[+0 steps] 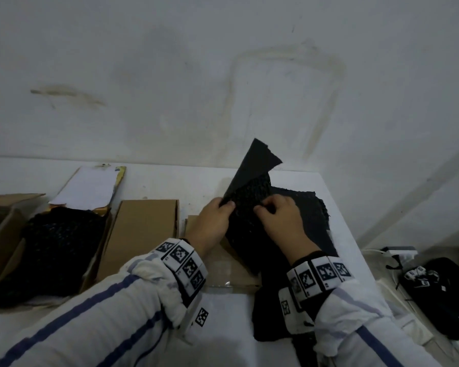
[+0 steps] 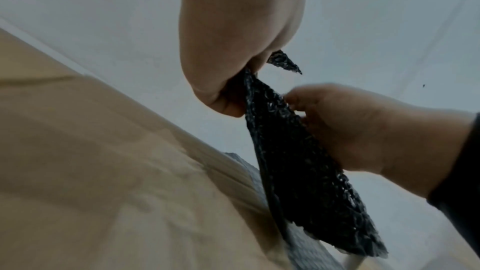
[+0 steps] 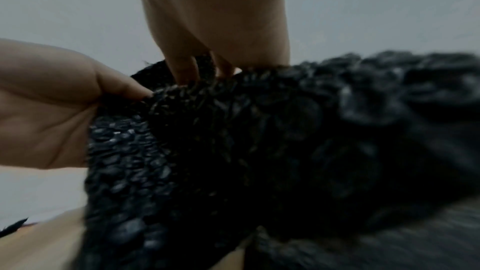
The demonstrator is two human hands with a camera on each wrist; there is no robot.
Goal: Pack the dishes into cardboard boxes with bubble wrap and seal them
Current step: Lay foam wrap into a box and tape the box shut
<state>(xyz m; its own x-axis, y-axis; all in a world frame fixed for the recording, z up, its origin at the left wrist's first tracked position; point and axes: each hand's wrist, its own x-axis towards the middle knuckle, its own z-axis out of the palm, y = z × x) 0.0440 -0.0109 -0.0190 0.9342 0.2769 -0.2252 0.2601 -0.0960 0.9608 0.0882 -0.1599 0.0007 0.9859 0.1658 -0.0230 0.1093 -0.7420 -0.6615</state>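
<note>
Here both hands work one sheet of black bubble wrap (image 1: 252,200) above the right end of the white table (image 1: 204,178). The left hand (image 1: 211,223) pinches the sheet's left edge between thumb and fingers, and a smooth black corner of it stands up past the knuckles toward the wall (image 1: 223,75). The right hand (image 1: 281,221) grips the same sheet just beside it, fingers curled into the bubbled face — the wrist view shows fingertips (image 3: 184,73) dug into the top edge. From the left wrist the sheet (image 2: 298,161) hangs as a narrow dark fold between the left hand (image 2: 233,48) and the right hand (image 2: 350,130).

Under the hands lie more black sheets (image 1: 302,207) stacked on the table, partly over a flat brown box (image 1: 223,263) with clear tape along its near edge. Left of that stands a shut box (image 1: 143,229), and further left an open box (image 1: 8,234) filled with black wrap (image 1: 59,247), its far flap lined white. A pale sleeve (image 1: 104,313) with blue stripes and a band of printed markers covers each forearm. At the far right, off the table, sits a black case (image 1: 445,292) with cables — blurred, so no more can be told.
</note>
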